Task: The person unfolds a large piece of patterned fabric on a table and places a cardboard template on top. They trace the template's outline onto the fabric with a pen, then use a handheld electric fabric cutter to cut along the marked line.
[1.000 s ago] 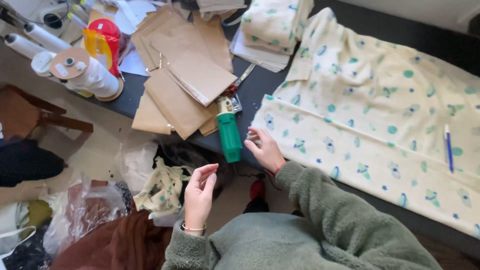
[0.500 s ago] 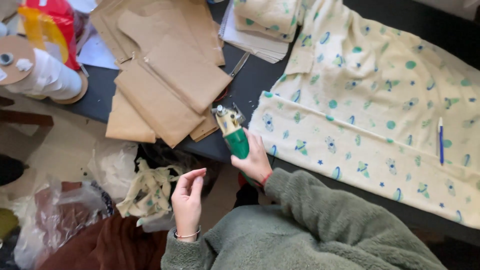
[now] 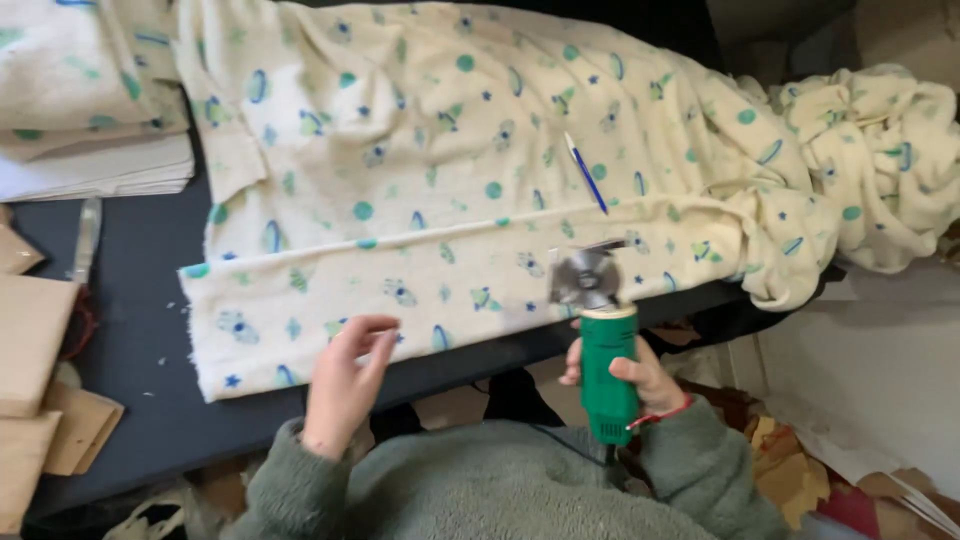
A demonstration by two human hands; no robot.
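My right hand (image 3: 645,385) grips a green electric rotary cutter (image 3: 607,375) by its body. Its round metal blade (image 3: 583,278) points up and sits at the front edge of a cream fabric (image 3: 430,190) printed with blue and green shapes. The fabric lies spread on a dark table (image 3: 130,330), its front edge folded into a band. My left hand (image 3: 345,385) hovers over the fabric's near left corner, fingers loosely apart and holding nothing. A blue pen (image 3: 585,172) lies on the fabric beyond the blade.
More of the fabric is bunched at the right end (image 3: 880,160). Folded printed cloth on white sheets (image 3: 90,110) sits at the back left. Brown paper pieces (image 3: 30,350) lie at the left edge, beside a metal tool (image 3: 85,235). Scraps (image 3: 800,470) litter the floor at lower right.
My right hand took the green cutter from the table edge and carried it right to the fabric's front edge. My left hand rose toward the fabric. The view swung right.
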